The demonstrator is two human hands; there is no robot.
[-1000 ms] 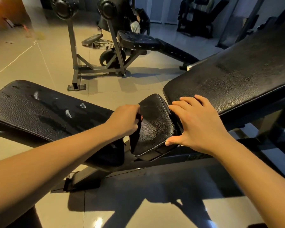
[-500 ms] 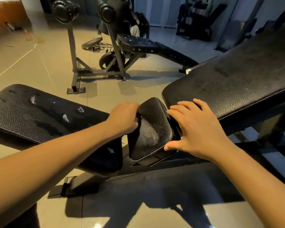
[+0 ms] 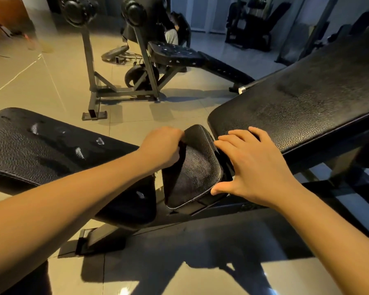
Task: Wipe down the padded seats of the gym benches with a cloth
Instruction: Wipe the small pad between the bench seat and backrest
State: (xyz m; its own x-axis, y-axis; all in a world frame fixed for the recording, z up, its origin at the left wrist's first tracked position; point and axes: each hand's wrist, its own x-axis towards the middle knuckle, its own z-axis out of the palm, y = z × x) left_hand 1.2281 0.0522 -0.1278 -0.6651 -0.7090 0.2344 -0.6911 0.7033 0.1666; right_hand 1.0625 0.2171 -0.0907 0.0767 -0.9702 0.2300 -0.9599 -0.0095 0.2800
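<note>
A black adjustable gym bench fills the head view. Its small padded seat (image 3: 192,171) sits tilted in the middle, between a long worn pad (image 3: 41,145) on the left and a raised backrest pad (image 3: 307,107) on the right. My left hand (image 3: 160,145) grips the small seat's left edge with curled fingers. At the seat's right edge rests my right hand (image 3: 254,165), its fingers spread into the gap by the backrest and its thumb at the seat's lower right corner. No cloth is visible.
The bench's steel frame foot (image 3: 98,241) stands on the tiled floor near me. Beyond it is a second bench with rack uprights (image 3: 175,53), with weight plates (image 3: 115,55) on the floor. A person sits behind it (image 3: 172,37). More machines stand at the back right.
The small seat has tipped a little steeper between my hands. Both hands stay on its edges, and the view has shifted slightly.
</note>
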